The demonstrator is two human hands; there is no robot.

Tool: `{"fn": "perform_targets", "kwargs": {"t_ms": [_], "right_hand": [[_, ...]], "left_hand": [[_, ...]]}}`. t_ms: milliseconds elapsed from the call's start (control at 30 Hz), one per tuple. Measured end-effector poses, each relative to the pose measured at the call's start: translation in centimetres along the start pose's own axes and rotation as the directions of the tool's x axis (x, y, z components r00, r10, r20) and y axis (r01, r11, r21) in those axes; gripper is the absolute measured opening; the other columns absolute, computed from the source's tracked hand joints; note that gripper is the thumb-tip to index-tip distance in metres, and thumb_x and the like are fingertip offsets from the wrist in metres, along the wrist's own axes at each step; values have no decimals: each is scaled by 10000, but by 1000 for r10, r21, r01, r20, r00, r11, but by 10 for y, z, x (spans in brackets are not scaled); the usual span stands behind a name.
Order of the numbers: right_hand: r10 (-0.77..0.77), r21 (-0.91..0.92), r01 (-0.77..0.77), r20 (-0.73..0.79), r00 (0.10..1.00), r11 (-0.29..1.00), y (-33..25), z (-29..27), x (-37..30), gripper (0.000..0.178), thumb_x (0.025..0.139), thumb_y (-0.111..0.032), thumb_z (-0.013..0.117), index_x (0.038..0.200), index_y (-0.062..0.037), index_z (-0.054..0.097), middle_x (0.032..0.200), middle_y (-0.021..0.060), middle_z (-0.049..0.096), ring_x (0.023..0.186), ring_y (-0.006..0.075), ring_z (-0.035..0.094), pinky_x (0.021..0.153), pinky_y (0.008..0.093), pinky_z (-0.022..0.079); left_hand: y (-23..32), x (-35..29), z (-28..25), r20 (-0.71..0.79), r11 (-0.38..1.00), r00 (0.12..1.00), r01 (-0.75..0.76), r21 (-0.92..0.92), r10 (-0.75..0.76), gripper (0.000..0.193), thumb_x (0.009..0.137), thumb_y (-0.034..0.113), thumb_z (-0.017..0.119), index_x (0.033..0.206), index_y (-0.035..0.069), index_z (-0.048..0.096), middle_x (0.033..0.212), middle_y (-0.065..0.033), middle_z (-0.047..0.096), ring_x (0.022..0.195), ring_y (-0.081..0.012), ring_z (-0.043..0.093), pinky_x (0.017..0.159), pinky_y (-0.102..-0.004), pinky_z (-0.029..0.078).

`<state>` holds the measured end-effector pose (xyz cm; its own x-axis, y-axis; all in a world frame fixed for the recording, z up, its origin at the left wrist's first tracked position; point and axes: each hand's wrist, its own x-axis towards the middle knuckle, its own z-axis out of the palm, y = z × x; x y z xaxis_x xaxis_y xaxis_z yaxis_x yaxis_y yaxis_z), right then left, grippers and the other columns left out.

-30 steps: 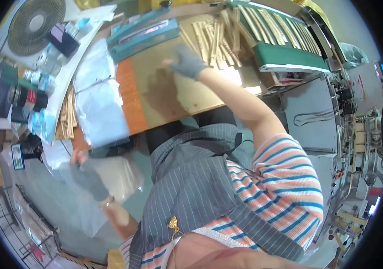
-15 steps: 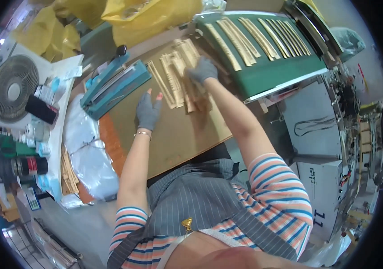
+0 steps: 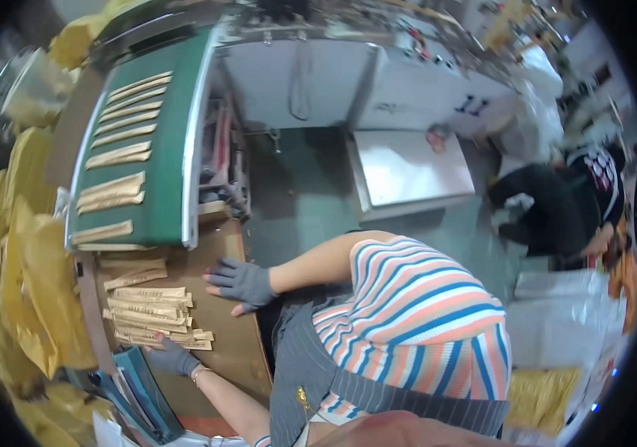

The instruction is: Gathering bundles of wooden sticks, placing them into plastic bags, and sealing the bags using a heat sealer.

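On the brown work board (image 3: pixel 218 357) lies a loose pile of slim tan paper-wrapped packets (image 3: pixel 151 309). My left hand (image 3: pixel 172 357), in a grey glove with bare fingertips, is beside the pile's near end, its fingers apart at the packets. My right hand (image 3: pixel 244 286), gloved the same way, rests on the board near its edge, to the right of the pile, fingers spread and holding nothing. More such packets (image 3: pixel 123 155) lie in spaced rows on the green conveyor belt (image 3: pixel 173 141) beyond. What the packets contain is hidden.
A teal bar-shaped sealer (image 3: pixel 140 395) stands beside my left hand. Yellow bags (image 3: pixel 39 276) crowd the left side. Past the belt's metal rail sits a low white box (image 3: pixel 412 167) on the floor. Another person (image 3: pixel 557 197) in dark clothes bends over at the right.
The view has swung to the right, showing the floor and another person. My right hand has left the packets and now lies flat on the board. My left hand has come up to the pile.
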<state>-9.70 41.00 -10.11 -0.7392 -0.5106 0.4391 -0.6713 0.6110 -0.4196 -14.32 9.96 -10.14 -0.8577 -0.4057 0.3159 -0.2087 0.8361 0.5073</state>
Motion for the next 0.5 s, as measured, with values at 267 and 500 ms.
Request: {"fn": "perform_targets", "kwargs": {"t_ms": [267,500], "right_hand": [[8,-12,-9,-55,998,1000,4,7,-11,824,774,-592,489,1306,27,375,1377,312,309,1292,451,297,1039,621,161],[-13,-21,12,-36,999,1000,-2,-5,-10,848,759,-603,498,1302,37,373,1382,326,290,1302,452,277,1047,610,152]], "left_hand": [[30,-4,-12,43,999,998,45,20,-46,801,830,614,495,1276,-49,441,1222,-230,524,1097,-361,525,935,-388,416],[47,-12,-27,25,994,997,73,79,-75,789,829,614,496,1257,-48,461,1209,-243,528,1093,-368,528,922,-389,425]]}}
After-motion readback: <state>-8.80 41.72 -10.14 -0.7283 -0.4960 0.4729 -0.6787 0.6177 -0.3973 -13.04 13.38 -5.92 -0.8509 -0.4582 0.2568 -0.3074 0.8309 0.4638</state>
